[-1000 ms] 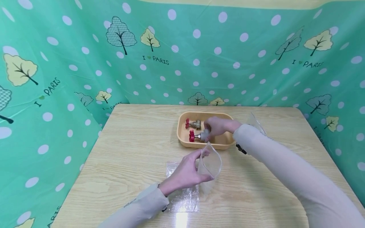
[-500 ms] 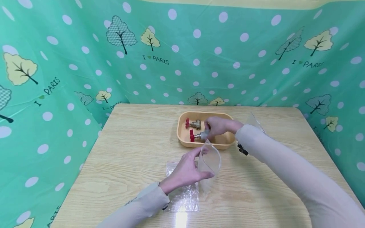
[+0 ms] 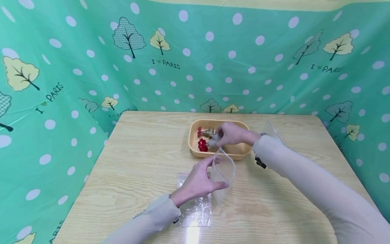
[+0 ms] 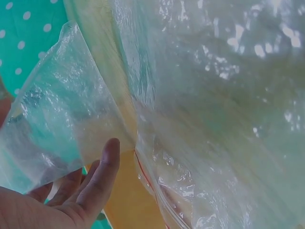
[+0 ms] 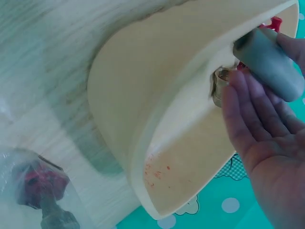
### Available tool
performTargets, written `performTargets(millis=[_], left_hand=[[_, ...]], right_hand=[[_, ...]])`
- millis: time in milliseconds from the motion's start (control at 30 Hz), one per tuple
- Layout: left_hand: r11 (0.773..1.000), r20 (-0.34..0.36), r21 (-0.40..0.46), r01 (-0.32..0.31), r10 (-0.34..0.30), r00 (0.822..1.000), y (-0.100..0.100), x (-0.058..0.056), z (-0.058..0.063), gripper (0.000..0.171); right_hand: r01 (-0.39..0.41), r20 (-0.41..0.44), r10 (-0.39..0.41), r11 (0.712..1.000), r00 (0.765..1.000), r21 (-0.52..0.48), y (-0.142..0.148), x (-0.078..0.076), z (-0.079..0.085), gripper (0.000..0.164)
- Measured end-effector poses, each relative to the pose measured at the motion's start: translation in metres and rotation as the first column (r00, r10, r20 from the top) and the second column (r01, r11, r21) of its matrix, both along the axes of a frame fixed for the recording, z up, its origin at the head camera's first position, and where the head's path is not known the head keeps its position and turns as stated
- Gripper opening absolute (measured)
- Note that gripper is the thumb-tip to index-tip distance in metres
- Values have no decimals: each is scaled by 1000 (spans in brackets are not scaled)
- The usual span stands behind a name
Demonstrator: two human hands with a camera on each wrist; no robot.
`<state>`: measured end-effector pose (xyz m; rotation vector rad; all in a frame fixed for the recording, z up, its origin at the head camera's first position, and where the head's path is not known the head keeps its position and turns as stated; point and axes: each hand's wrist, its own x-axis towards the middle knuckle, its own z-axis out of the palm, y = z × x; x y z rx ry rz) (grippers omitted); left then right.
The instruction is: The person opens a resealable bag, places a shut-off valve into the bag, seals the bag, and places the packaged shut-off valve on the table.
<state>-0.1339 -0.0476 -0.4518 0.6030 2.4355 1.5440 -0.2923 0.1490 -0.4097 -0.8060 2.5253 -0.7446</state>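
Note:
My right hand (image 3: 230, 134) grips a grey-bodied gate valve (image 3: 214, 140) with a red handwheel, over the floor of the tan plastic box (image 3: 198, 153). In the right wrist view its grey pipe-like body (image 5: 271, 64) lies between thumb and fingers. Beside it in the box is a brass gate valve (image 3: 208, 133), also with a red wheel. My left hand (image 3: 198, 183) holds a clear zip bag (image 3: 224, 169) upright in front of the box, its mouth spread between thumb and fingers. Inside the bag nothing shows.
Flat on the wooden table (image 3: 128, 169), under my left hand, lies another clear zip bag (image 3: 198, 215). Right of the box stands a clear bag (image 3: 272, 130), partly hidden by my right sleeve; the right wrist view shows a red-wheeled valve (image 5: 43, 186) in it. A green curtain (image 3: 170, 81) hangs behind.
The grey valve has tilted in my right hand, so its red wheel now faces the head camera more and sits slightly left. My left hand and its bag have hardly moved.

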Motion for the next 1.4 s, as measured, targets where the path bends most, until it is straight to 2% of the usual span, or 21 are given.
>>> performTargets(millis=[167, 300, 600, 867, 1167, 1400], left_hand=[[1000, -21, -16, -21, 20, 1000, 1, 0, 0, 79], [999, -30, -19, -25, 25, 999, 2, 0, -2, 79], [999, -97, -20, -30, 28, 995, 6, -2, -5, 78], [999, -103, -23, -42, 39, 994, 7, -3, -8, 77], [998, -87, -43, -45, 41, 995, 8, -4, -7, 76], [998, -85, -43, -45, 41, 996, 9, -5, -8, 75]], right_hand=[[36, -25, -38, 998, 999, -57, 0, 2, -1, 27], [60, -40, -63, 995, 997, -77, 2, 3, 1, 32], [52, -71, -61, 992, 996, -116, 7, 11, 11, 32], [96, -78, -111, 980, 991, -174, 11, 20, 19, 41], [124, -134, -157, 965, 978, -230, 15, 30, 40, 32], [150, -204, -194, 966, 959, -212, 20, 38, 63, 24]])
